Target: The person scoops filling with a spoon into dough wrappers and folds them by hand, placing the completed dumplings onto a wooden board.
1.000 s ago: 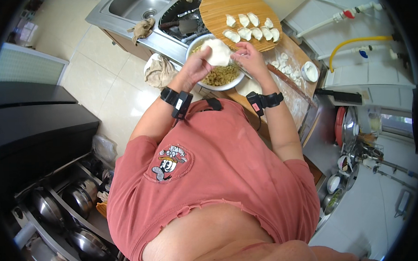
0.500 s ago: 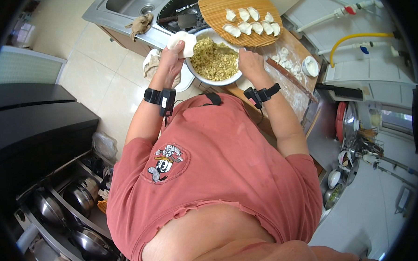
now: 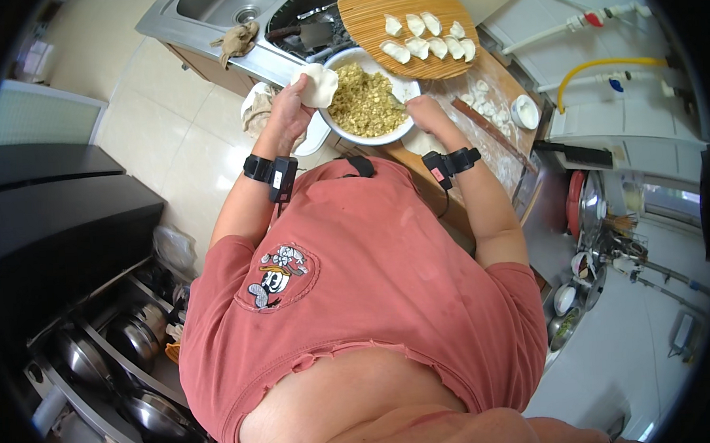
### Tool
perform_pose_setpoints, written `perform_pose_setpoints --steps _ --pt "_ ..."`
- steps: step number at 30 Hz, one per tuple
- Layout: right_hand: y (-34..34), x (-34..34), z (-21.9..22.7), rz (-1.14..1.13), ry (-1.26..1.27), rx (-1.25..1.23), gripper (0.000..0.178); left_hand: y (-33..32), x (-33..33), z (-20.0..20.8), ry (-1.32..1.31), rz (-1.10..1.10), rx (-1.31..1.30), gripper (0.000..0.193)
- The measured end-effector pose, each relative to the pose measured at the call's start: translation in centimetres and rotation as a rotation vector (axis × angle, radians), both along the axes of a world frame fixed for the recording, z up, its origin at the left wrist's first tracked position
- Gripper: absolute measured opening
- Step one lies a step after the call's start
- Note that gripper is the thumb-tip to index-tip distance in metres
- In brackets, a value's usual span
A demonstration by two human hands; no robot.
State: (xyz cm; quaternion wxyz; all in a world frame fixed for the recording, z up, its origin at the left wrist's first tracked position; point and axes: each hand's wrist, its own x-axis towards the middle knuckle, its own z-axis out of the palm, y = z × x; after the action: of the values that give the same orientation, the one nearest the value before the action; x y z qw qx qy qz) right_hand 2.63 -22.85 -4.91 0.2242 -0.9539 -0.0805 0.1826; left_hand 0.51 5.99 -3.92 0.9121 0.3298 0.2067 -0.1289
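Salmon-red cartoon-print T-shirt [image 3: 358,285], 2 black wrist bands [image 3: 272,174].

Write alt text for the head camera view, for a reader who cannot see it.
Seen from above, a person's left hand holds a round dough wrapper beside a white bowl of minced filling, and the right hand reaches into the bowl's far side. Beyond it, folded dumplings lie on a round wooden board.

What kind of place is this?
Most likely a home kitchen: a steel sink set in the counter, a white bowl of filling by a round wooden board of folded dumplings, and pots on low racks.
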Motion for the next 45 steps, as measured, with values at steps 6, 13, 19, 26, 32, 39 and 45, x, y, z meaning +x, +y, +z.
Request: perform_pose_setpoints --steps 6,13,19,26,32,39,45 --pt "-1.0 -1.0 2.9 -0.578 0.509 0.775 0.025 -1.5 0.3 -1.0 0.005 -0.017 -0.001 0.034" --pt "-0.5 -2.0 6.0 -0.541 0.454 0.875 0.029 -3.6 0.7 -1.0 0.108 -0.089 -0.13 0.034" --pt "0.6 -2.5 5.4 -0.297 0.108 0.773 0.035 -5.4 1.6 -0.2 0.164 -0.148 -0.321 0.038" --pt "3.0 -4.9 5.2 0.412 -0.788 -0.083 0.047 -6.8 2.7 0.2 0.247 -0.061 -0.508 0.038" --pt "2.7 -5.3 4.8 0.354 -0.816 0.071 0.048 -7.2 2.4 0.3 0.323 -0.054 -0.423 0.04" --pt "2.7 -5.5 6.6 0.302 -0.762 0.112 0.042 -7.1 2.2 -0.1 0.204 -0.023 -0.451 0.038" --pt "2.4 -5.3 7.2 0.145 -0.629 0.175 0.038 -6.6 2.3 -0.9 0.166 -0.008 -0.423 0.039"
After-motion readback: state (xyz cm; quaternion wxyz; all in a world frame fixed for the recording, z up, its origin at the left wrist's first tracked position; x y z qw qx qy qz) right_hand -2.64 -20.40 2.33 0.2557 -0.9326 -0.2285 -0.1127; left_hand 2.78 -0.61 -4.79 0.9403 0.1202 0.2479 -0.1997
